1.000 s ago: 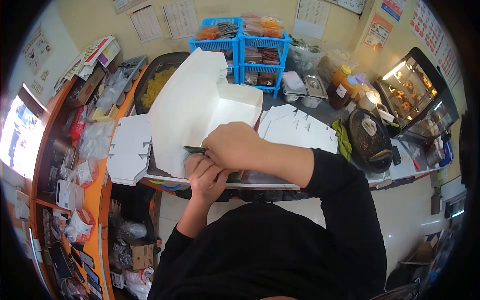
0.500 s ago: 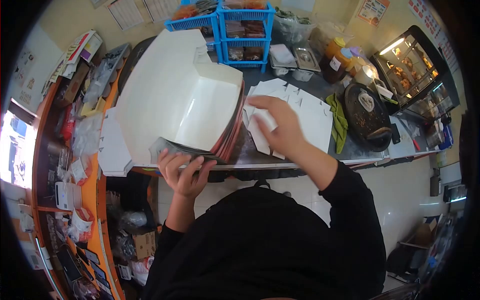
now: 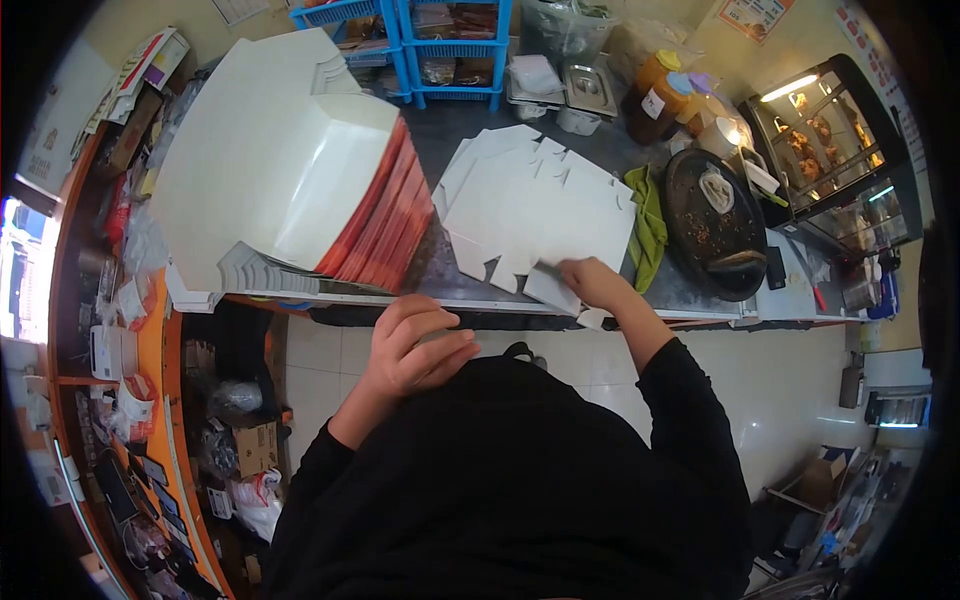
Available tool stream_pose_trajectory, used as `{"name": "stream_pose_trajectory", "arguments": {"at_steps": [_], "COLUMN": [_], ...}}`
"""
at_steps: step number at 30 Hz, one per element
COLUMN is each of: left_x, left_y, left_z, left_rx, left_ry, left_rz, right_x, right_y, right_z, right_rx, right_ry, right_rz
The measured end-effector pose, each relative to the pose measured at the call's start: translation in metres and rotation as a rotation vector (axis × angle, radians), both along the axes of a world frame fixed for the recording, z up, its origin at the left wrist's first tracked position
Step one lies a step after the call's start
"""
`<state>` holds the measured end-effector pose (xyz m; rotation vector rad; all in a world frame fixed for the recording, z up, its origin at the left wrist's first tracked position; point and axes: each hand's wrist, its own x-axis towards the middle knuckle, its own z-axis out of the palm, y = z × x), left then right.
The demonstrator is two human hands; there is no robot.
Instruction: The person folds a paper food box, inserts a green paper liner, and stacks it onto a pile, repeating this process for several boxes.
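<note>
- Left hand has left the nested red-and-white cardboard boxes; grip loosely open, empty.
- Right of them, right hand, grip closed, pinches a flat white cardboard blank.

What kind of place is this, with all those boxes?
Probably a small takeaway food kitchen. There's a lit glass warming cabinet with browned food inside, squeeze bottles that look like sauce, and a stack of folded-up takeaway boxes beside flat white cartons.

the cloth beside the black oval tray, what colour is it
Green, best seen in the head view.
</note>
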<state>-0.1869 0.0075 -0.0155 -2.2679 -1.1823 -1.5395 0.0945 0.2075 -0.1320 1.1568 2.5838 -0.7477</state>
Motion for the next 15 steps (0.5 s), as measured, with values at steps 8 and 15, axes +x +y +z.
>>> {"name": "stream_pose_trajectory", "arguments": {"at_steps": [8, 15], "left_x": [0.079, 0.124], "left_y": [0.033, 0.052], "left_z": [0.014, -0.003], "left_rx": [-0.203, -0.981], "left_ry": [-0.030, -0.144], "left_rz": [0.032, -0.014], "right_x": [0.017, 0.049], "right_y": [-0.031, -0.060], "right_z": [0.089, 0.172], "right_rx": [0.468, -0.019], "right_ry": [0.311, 0.321], "right_rz": [0.050, 0.097]}}
